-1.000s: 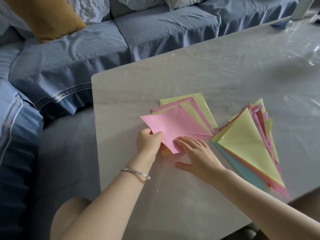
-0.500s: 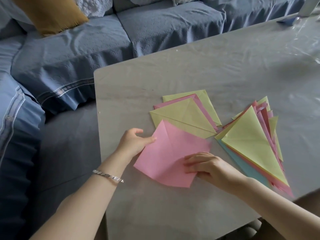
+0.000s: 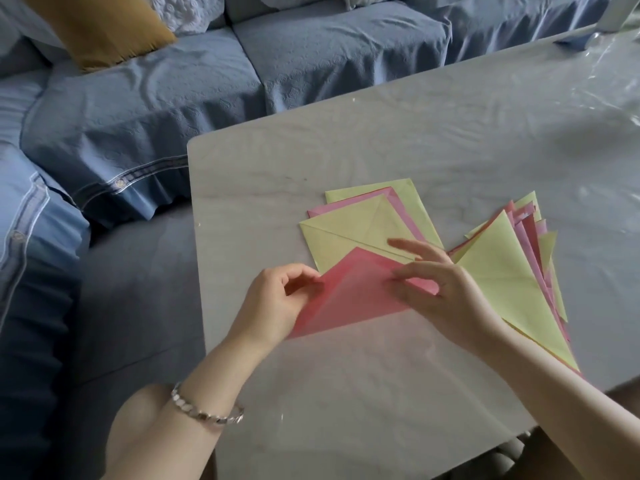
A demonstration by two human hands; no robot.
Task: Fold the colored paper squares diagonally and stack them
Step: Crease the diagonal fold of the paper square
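While the pink sheet [image 3: 353, 292] is held, the folded stack [image 3: 495, 282] lies at its 3 o'clock.
Left hand [image 3: 273, 306] pinches the sheet; right hand [image 3: 446, 296], nearer the stack, touches it, grip unclear.

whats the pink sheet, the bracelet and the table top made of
The pink sheet looks like thin matte paper: light shows through it. The bracelet seems polished metal, silvery links with glints. The table top looks like pale stone or laminate, apparently under clear plastic film that wrinkles and glares.
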